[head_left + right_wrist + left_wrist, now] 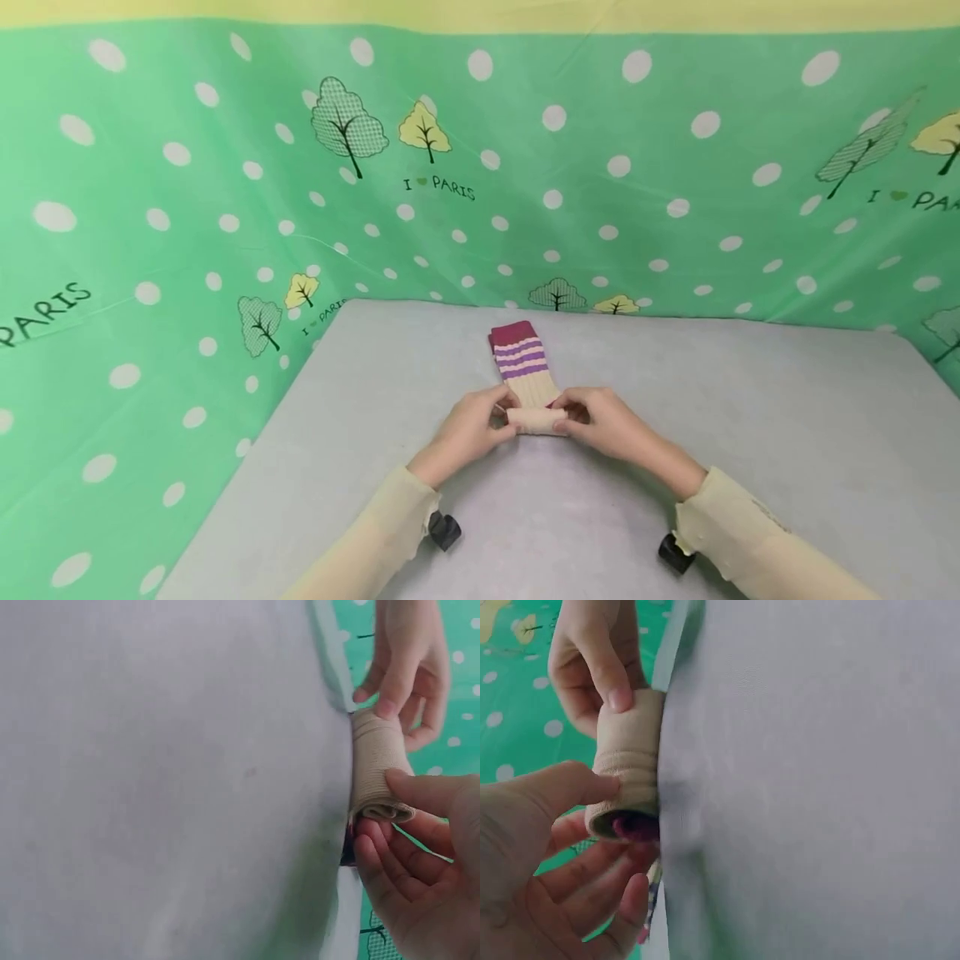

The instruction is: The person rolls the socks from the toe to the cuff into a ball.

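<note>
Striped sock [528, 387] just below the middle of the head frame, lying on the table [750, 400]; near end coiled into a roll [537, 421], cuff [514, 335] flat, pointing toward the top of the frame with a slight lean left; single or stacked pair, cannot tell; left hand [472, 423] at the left end of the roll, right hand [603, 421] at the right end; fingers of both narrow around it, thumbs on the near side, others beyond.

Likely trouble: uncoiling after a slack grip, given springy-looking knit; possible coning to one side from uneven thumb pressure or the slant of the flat part; possible loose core, judging by the hollow left end with maroon fabric inside, left wrist view.

Flat part in ribbed cream knit, purple bands, maroon cuff; roll a stubby cylinder, finely ribbed, faint creases across, spiral layers at the right end in the right wrist view; table flat, pale grey, matte; behind, a smooth green sheet [225, 150], white dots, printed trees; cream sleeves [367, 537] with ragged edges, lower left and lower right.
</note>
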Tool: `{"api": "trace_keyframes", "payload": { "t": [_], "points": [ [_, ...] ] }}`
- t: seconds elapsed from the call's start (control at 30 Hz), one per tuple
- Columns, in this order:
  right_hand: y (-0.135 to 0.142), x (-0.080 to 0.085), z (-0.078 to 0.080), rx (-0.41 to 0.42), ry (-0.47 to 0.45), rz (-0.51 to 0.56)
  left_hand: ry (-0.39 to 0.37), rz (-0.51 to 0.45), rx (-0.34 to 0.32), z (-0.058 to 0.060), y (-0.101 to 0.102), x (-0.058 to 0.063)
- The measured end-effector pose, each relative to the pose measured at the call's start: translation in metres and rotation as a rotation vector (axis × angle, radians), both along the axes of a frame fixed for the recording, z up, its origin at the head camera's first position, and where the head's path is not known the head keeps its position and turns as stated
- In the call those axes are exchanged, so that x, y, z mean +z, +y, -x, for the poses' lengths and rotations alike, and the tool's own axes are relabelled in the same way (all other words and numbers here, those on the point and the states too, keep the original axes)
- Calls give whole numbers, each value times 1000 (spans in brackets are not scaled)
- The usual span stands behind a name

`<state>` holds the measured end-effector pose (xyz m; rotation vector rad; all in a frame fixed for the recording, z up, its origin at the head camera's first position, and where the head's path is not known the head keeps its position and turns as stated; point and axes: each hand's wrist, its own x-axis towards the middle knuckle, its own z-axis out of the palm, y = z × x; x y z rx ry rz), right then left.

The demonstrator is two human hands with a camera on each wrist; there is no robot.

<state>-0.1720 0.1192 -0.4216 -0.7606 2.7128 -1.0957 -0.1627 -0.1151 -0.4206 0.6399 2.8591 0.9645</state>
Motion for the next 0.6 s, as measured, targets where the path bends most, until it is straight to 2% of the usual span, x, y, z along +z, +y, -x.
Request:
{"api": "trace_keyframes", "payload": {
  "t": [0.1,0.23,0.4,0.5,0.6],
  "points": [
    [-1,2,1,-30,-86,34,-95,-94,46,-1,-2,1],
    [-4,4,7,-83,-144,27,-149,-128,141,1,-1,-1],
    [-9,6,19,-138,-133,5,-127,-115,217,9,4,-2],
    [-11,7,24,-156,-93,-30,-90,-92,219,14,6,-3],
    [-13,5,26,-120,-6,-82,-19,-28,205,16,8,-5]
  ]
}}
